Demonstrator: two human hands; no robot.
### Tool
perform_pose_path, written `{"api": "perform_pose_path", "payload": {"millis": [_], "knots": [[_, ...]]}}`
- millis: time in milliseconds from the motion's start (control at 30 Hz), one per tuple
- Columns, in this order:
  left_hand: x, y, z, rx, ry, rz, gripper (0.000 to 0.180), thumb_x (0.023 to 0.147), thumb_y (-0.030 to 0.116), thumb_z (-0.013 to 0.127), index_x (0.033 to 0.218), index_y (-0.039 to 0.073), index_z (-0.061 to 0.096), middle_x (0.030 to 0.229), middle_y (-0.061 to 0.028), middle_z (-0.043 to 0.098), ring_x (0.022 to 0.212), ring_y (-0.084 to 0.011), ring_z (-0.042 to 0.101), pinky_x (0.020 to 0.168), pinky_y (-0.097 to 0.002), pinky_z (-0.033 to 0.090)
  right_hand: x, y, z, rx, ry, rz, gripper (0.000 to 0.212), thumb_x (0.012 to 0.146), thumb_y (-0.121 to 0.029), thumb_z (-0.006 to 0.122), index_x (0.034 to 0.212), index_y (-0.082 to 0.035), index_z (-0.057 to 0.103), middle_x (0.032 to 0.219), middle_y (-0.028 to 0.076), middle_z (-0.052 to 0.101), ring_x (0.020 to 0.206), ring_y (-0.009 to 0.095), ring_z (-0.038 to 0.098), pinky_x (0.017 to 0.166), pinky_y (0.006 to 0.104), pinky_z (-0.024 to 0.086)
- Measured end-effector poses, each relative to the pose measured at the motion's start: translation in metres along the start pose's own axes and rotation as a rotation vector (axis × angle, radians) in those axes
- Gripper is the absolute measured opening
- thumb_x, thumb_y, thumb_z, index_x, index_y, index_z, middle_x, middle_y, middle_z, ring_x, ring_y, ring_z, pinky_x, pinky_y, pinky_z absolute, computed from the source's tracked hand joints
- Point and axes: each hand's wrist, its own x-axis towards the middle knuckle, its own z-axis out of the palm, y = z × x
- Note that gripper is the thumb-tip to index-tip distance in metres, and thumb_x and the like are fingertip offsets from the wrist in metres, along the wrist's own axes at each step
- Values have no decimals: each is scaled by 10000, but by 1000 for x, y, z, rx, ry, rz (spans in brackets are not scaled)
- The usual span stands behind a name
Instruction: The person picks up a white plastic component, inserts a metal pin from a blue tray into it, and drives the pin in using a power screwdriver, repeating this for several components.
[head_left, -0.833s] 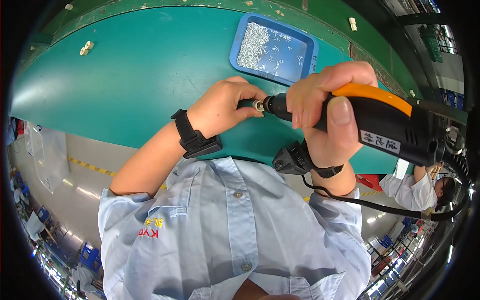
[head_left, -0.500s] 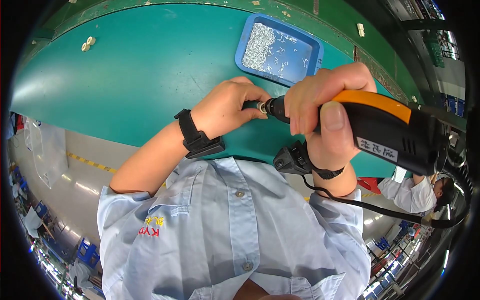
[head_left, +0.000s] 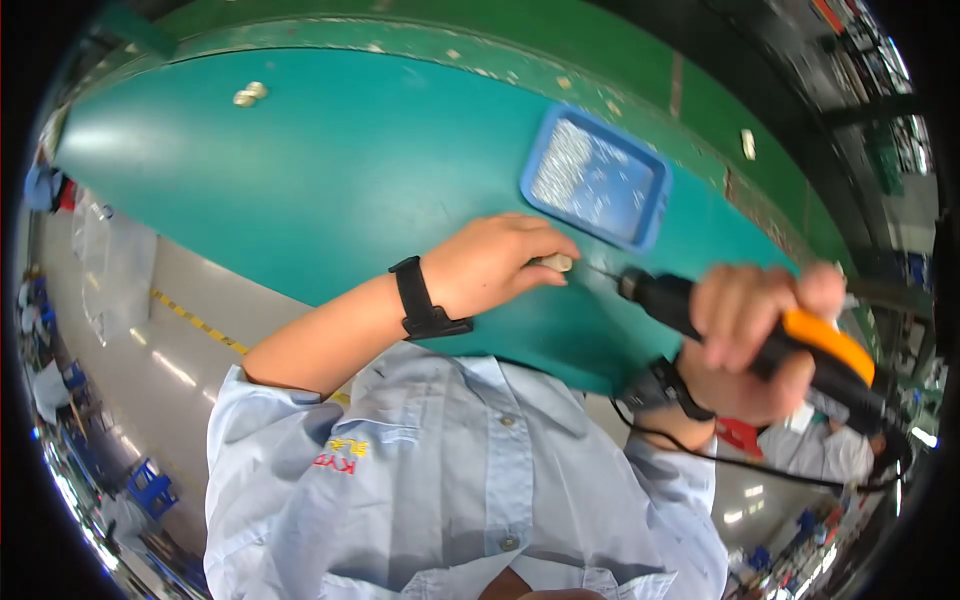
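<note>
Between thumb and fingertips, my left hand (head_left: 505, 262) pinches a small cream-coloured plastic piece (head_left: 557, 263) above the green table. My right hand (head_left: 755, 335) is wrapped round a black and orange electric screwdriver (head_left: 670, 303), blurred by motion. The screwdriver's thin bit points left toward the cream piece, with a gap between them. Just beyond my left hand stands a blue tray (head_left: 655, 215) holding many small silver screws (head_left: 563, 165), heaped at its left side and scattered at its right.
Two or so cream pieces (head_left: 250, 94) lie at the far left of the green table (head_left: 340, 170). Another pale piece (head_left: 748, 144) rests on the green surface beyond the table's far edge. A black cable (head_left: 760, 474) runs near my right wrist. Another person (head_left: 815, 450) is at the right.
My right hand has drawn the screwdriver back to the right, so its bit has come away from the cream piece. My left hand still holds that piece. The whole view has shifted.
</note>
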Motion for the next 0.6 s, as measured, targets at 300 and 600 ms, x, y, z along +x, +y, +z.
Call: {"api": "perform_pose_path", "payload": {"millis": [300,600], "knots": [[100,-76,-124,124,293,-441,298,817,141,642,1081,23,571,852,-68,615,601,-105,579,583,-249,483,-13,18,-21,-20,27,45,342,818,-308,597,971,-57,423,530,-11,437,418,81,403,447,223,322],[136,-131,-201,668,1056,-312,434,705,217,727,1051,26,548,1064,-182,524,982,-351,549,838,-402,464,-9,15,-39,-66,74,8,345,813,-303,618,949,-58,417,518,-11,441,406,86,415,424,220,317]]}}
